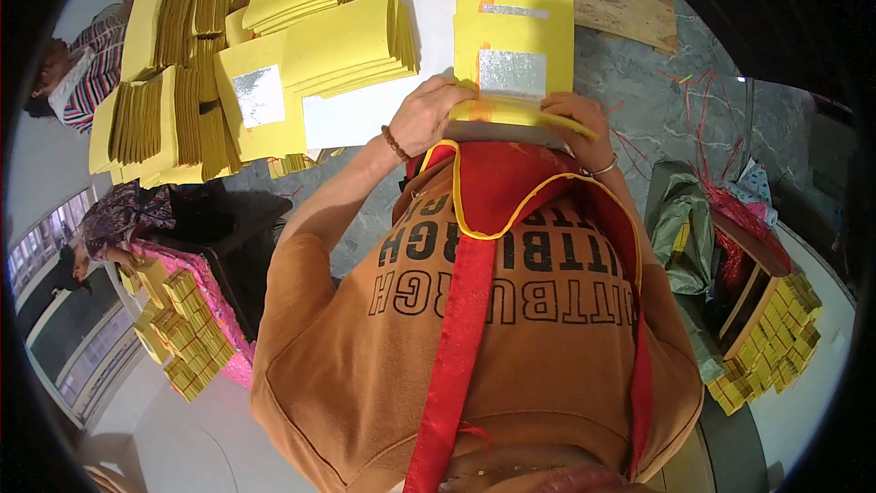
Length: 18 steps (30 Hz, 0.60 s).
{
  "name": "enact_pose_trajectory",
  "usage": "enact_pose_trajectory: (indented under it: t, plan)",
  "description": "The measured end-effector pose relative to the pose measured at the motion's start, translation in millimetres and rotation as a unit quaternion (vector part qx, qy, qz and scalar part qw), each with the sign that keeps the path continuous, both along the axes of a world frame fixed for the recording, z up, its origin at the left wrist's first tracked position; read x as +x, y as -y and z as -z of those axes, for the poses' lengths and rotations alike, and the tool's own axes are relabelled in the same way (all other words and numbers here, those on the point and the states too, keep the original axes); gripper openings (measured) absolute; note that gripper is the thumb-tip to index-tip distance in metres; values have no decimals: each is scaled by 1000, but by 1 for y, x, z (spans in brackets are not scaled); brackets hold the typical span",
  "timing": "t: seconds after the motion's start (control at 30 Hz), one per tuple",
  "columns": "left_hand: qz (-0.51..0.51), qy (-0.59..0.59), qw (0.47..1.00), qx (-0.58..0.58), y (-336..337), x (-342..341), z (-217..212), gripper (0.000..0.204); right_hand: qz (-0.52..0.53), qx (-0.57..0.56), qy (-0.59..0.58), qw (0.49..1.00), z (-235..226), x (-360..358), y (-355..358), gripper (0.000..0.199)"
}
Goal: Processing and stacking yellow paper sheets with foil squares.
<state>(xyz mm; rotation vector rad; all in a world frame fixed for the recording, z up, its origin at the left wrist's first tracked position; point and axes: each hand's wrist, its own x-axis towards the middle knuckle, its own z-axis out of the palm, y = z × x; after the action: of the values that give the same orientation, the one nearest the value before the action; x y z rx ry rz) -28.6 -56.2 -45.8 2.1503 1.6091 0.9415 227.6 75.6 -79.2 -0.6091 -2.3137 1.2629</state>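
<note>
Beyond red apron [502, 183], left hand [429, 115], right hand [580, 120] holding yellow sheet [516, 35], some fingertips hidden

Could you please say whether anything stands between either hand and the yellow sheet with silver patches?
Nothing visible does: both touch the yellow sheet at its near end, the left hand at left, the right hand at right.

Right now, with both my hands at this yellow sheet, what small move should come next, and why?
Probably fold the near edge of the yellow sheet evenly over toward the larger silver patch: that edge looks raised, and your left hand and right hand are at its opposite ends.
</note>
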Motion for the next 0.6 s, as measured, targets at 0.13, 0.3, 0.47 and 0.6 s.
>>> enact_pose_trajectory:
  t: [0.13, 0.3, 0.47, 0.6]
  plan:
    - [-136, 110, 978, -113, -3, 11, -4, 14, 156, -213, 87, 961, -8, -15, 2, 23]
    - [-240, 172, 946, -137, -16, 13, 16, 25, 235, -211, 15, 949, -11, -42, -4, 42]
    - [-298, 256, 897, -200, -29, 12, 25, 22, 275, -210, 27, 938, -19, -50, -5, 58]
    - [-310, 302, 886, -169, -39, 14, 28, 19, 293, -114, 2, 949, 2, -53, -10, 50]
